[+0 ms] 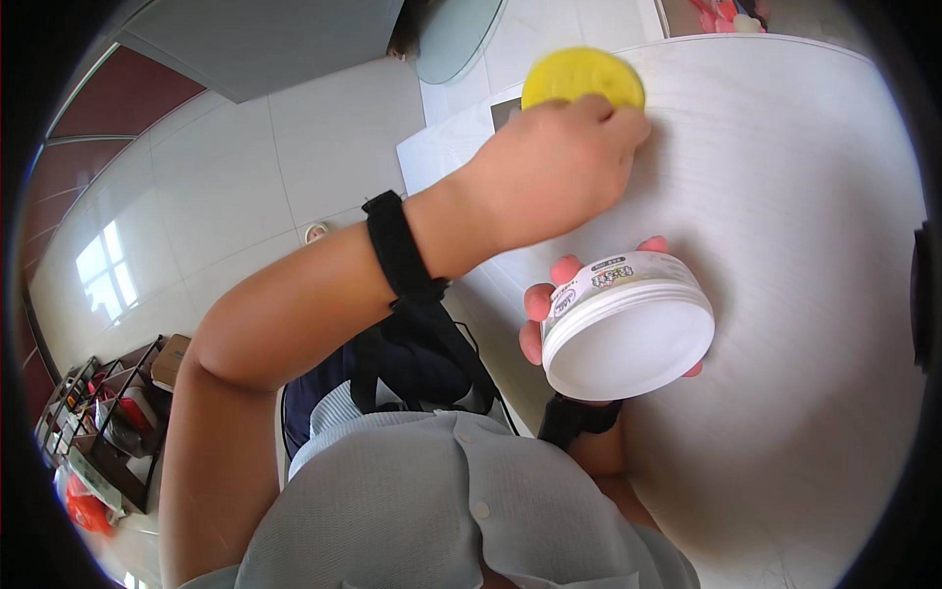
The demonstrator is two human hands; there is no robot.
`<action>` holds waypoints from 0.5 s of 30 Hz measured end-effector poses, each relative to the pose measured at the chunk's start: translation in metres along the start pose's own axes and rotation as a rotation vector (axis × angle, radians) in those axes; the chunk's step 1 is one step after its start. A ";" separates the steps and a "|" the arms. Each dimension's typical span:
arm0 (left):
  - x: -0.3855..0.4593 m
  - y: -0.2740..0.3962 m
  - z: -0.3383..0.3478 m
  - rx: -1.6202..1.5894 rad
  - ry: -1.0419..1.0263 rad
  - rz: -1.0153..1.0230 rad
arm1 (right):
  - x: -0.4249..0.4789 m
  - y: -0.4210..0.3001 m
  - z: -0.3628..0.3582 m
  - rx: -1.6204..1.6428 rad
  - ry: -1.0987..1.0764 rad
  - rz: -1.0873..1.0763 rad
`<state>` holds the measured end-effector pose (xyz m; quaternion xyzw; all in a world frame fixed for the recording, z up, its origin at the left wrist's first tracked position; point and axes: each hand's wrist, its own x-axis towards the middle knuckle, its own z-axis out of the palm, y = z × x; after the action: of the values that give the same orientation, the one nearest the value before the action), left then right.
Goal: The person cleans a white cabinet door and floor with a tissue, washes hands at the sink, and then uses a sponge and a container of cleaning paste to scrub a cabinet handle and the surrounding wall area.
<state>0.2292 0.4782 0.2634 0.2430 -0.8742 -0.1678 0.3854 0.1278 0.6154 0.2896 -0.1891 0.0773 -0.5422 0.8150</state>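
My left hand (559,166) reaches across at the top, back of the hand up, with its fingers bent around the near edge of a yellow round disc (581,73). The disc is blurred; whether it is a lid or a sponge I cannot tell. Below it, my right hand (539,324) grips a white plastic tub (629,335) from behind and underneath, fingertips showing at its sides. The tub is tilted, its threaded rim and smooth white inside facing me. Its side bears printed writing. Both hands are above a white table (802,280).
A dark wire rack (110,420) with boxes and bags stands on the tiled floor (213,177) at the left. A red plastic bag (87,504) lies by it. A round glass top (456,37) is beyond the table, and pink items (721,16) are at the far right.
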 end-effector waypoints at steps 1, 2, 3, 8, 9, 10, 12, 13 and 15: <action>-0.003 0.001 0.001 -0.016 0.019 0.028 | -0.001 0.000 -0.002 0.005 0.003 -0.007; -0.006 0.000 0.002 -0.031 0.038 0.055 | -0.001 -0.001 -0.002 0.003 0.014 -0.018; -0.010 0.000 0.001 -0.045 0.061 0.081 | -0.001 -0.001 0.001 -0.003 0.024 -0.025; -0.029 0.008 0.007 -0.333 0.211 -0.241 | 0.001 0.001 -0.005 0.106 -0.137 -0.101; -0.032 0.010 0.009 -0.369 0.247 -0.334 | 0.002 0.003 -0.003 0.124 -0.127 -0.112; -0.030 0.009 0.013 -0.358 0.217 -0.382 | 0.003 0.003 -0.002 0.134 -0.117 -0.113; -0.019 0.012 0.021 -0.342 0.158 -0.475 | 0.005 0.002 0.000 0.137 -0.102 -0.110; -0.017 0.015 0.025 -0.207 0.091 -0.430 | 0.004 -0.001 0.000 0.133 -0.110 -0.096; -0.015 0.022 0.026 0.066 -0.040 -0.339 | 0.004 -0.007 -0.004 0.131 -0.151 -0.061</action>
<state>0.2113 0.5074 0.2483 0.3961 -0.8333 -0.2061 0.3260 0.1221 0.6087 0.2887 -0.1782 -0.0257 -0.5549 0.8122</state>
